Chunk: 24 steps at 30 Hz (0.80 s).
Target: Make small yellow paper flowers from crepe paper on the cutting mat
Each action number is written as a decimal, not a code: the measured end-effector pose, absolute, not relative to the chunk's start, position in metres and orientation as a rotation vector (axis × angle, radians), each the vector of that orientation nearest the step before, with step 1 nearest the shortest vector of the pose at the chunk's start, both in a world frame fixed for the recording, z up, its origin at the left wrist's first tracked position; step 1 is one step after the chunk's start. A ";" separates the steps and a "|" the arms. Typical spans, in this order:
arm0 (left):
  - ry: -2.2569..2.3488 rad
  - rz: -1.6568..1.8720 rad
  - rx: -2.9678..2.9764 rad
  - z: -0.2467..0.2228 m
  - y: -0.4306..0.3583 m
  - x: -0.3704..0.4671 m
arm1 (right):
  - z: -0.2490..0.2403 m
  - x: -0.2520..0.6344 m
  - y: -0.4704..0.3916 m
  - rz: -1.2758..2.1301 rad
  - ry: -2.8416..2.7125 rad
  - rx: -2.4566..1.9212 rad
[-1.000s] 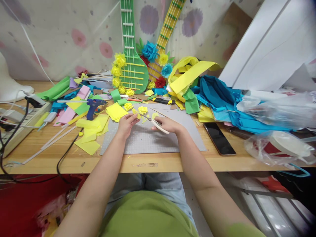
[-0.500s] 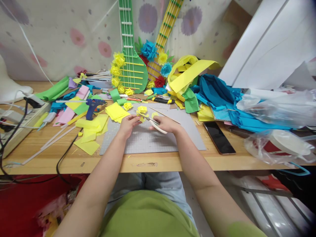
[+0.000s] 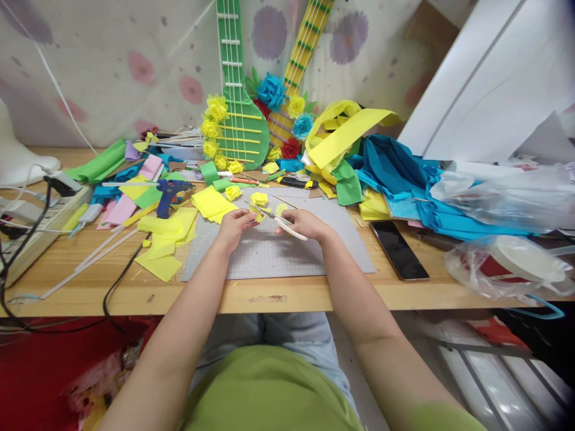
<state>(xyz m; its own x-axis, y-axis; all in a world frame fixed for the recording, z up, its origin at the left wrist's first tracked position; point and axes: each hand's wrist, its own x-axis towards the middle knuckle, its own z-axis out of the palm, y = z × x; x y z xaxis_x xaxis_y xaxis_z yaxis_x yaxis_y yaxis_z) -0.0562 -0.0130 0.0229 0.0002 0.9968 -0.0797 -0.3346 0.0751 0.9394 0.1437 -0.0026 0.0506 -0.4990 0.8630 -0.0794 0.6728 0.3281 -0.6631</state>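
From my distance, I judge this step as trimming: the left hand [image 3: 235, 230] has its grip pinched on a small yellow piece [image 3: 257, 215] above the grey mat [image 3: 269, 257]; the right hand [image 3: 308, 225] holds scissors [image 3: 291, 230]. Further cutting would need steady aim.

Flower-patterned backdrop [image 3: 103, 54] behind wooden table [image 3: 309, 293]

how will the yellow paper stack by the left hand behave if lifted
The yellow paper stack would probably feel light and floppy, as its sheets look thin. It may slide apart, since its edges look uneven. Lying flat, it seems unlikely to tip.
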 end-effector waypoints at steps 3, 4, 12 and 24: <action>1.007 1.297 0.902 0.022 -0.013 -0.056 | 0.050 0.146 -0.002 0.962 -2.294 -1.387; 1.009 1.296 0.902 0.021 -0.013 -0.056 | 0.050 0.146 -0.001 0.969 -2.289 -1.389; 1.024 1.303 0.893 0.019 -0.012 -0.056 | 0.042 0.148 0.004 0.883 -2.087 -1.446; 1.144 1.319 0.914 0.032 -0.004 -0.069 | 0.031 0.157 0.020 0.815 -1.640 -1.735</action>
